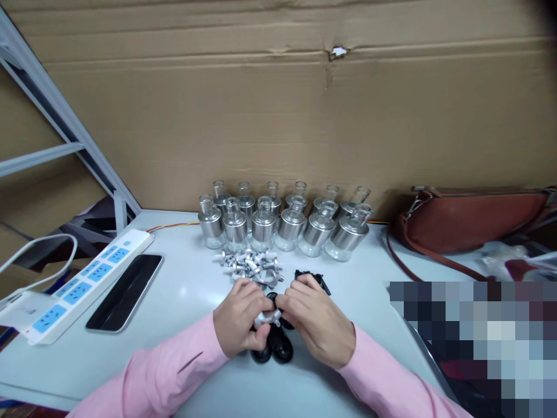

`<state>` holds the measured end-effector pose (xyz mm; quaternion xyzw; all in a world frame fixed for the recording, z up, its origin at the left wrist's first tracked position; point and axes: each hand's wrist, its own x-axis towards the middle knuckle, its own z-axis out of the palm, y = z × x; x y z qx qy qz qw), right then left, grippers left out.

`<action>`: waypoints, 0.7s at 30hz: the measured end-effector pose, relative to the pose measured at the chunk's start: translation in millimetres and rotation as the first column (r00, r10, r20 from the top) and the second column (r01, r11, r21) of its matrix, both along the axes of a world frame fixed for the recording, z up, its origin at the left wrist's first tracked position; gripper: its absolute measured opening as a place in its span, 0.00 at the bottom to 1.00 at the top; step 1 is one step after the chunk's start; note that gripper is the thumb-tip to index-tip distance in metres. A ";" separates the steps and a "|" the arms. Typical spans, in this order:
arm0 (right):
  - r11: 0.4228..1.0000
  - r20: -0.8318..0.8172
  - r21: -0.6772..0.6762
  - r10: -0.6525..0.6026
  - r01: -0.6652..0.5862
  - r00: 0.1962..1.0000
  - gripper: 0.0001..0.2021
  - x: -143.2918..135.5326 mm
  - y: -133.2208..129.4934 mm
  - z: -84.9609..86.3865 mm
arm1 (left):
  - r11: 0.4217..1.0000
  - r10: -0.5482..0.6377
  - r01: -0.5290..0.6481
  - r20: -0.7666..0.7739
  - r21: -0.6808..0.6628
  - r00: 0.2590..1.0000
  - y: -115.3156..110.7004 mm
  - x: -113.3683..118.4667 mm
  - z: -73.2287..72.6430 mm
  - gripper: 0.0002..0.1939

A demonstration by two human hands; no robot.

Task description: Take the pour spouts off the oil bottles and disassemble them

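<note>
My left hand (243, 316) is closed around a silver-grey spout-like piece (267, 317). Close beside it, the fingers of my right hand (317, 319) are pinched together at the piece's far side; whatever is between them is hidden. Below and between both hands lie several round black parts (281, 345), partly covered by my fingers. Just beyond my left hand is a pile of similar silver-grey spout pieces (252, 267). A small heap of black parts (322, 281) sits behind my right hand, partly hidden by it.
Two rows of glass bottles with metal sleeves (263, 223) stand at the back against a cardboard wall (278, 128). To the left lie a phone (126, 293) and a white power strip (82, 284) beside a metal frame (82, 128). A brown bag (474, 220) rests at the right.
</note>
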<state>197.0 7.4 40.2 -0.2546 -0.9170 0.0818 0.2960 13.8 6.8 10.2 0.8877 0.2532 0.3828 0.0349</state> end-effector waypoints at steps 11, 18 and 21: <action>0.997 -0.044 -0.059 -0.049 0.046 0.998 0.07 6.9 0.4 -4.4 | 0.991 0.008 0.006 0.106 -0.137 0.994 -2.1 -2.9 -0.6 0.19; 0.989 -0.107 -0.117 -0.099 0.087 0.989 0.10 5.0 -0.9 -8.4 | 0.995 0.079 -0.077 0.029 -0.065 0.996 -0.1 -4.1 -2.4 0.13; 0.981 -0.119 -0.148 -0.144 0.126 0.982 0.12 1.5 -1.9 -11.7 | 0.991 0.134 -0.134 0.014 0.017 0.991 1.0 -5.1 -3.5 0.09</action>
